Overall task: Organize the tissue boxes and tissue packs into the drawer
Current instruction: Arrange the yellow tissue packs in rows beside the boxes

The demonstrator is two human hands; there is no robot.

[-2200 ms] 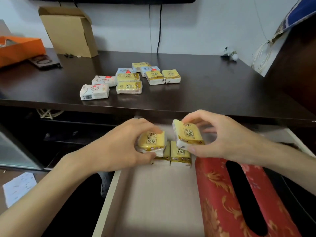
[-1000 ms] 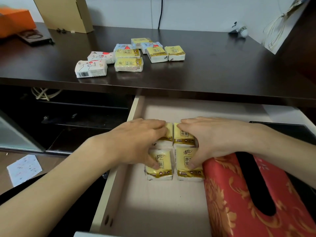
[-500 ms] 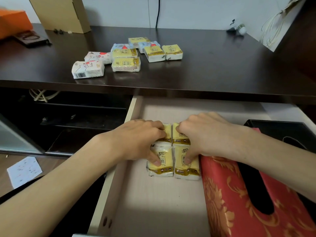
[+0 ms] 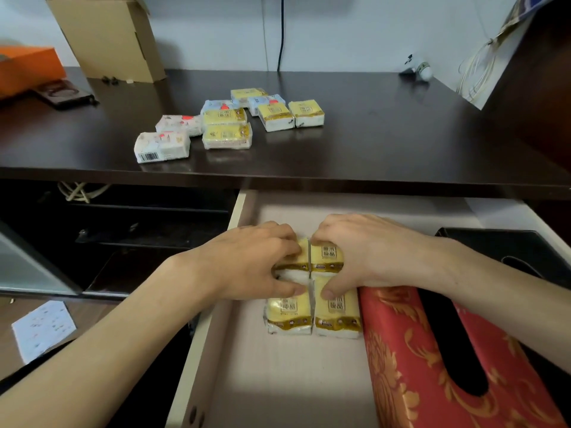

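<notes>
Currently, step in hand: squaring up four yellow tissue packs (image 4: 312,288) inside the drawer (image 4: 241,211), judging by hand placement.
Landmark: red tissue box (image 4: 398,350), lying at the drawer's right side.
Pack location: sitting as a two-by-two block, touching the red tissue box's left flank; front pair showing fully, rear pair mostly covered.
Left hand (image 4: 247,267): pressing down on the block's far-from-box column, fingers together and curled over the rear pack, thumb resting near the seam; not gripping anything clear of the drawer floor.
Right hand (image 4: 361,257): pressing on the column nearest the red tissue box, fingers draped over the rear pack, thumb tip touching the front pack's top edge.
Handling estimate: likely light, soft, squashing under pressure; film wrap likely slippery. Pinching across the short sides advised, avoiding the glossy top.
Remaining stock: loose packs (image 4: 228,122) waiting on the dark desk top (image 4: 386,134), beyond and above the red tissue box.
Hidden: fingertips behind the rear packs; drawer's back wall under the desk edge.
Cut off: red tissue box's near end; black box (image 4: 509,248) to its right, partly behind the forearm.
Unclear: exact count of loose packs.
</notes>
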